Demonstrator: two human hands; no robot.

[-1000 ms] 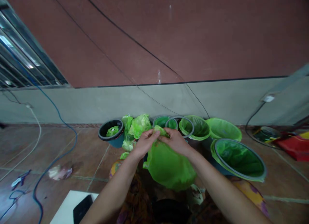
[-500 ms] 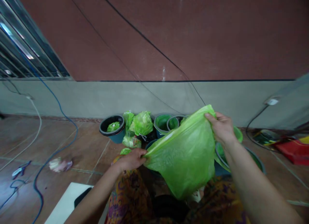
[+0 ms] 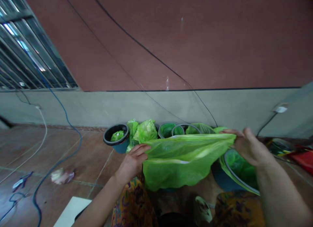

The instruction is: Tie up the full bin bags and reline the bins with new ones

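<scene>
A green plastic bag (image 3: 181, 170) is stretched wide between my two hands, above my knees. My left hand (image 3: 134, 160) grips its left end, fingers closed on the film. At the right end my right hand (image 3: 251, 147) holds the bag's upper corner, with the thumb raised. Just below my right hand stands a bucket (image 3: 226, 176) lined with green plastic. Behind the bag are more lined buckets (image 3: 168, 130), partly hidden by it. A filled green bag (image 3: 146, 130) rests to their left, beside a dark-lined bucket (image 3: 123, 143) with green plastic inside.
On the tiled floor at left lie a blue hose (image 3: 66, 142), blue-handled pliers (image 3: 23, 181) and a crumpled pale bag (image 3: 62, 175). A white board (image 3: 72, 210) is by my left arm. Something red (image 3: 303, 158) sits at far right. Cables run down the wall (image 3: 171, 41).
The bag has gone from tilted and hanging to level and pulled wide. My right hand has moved right and down, my left hand slightly up. The view has shifted a little.
</scene>
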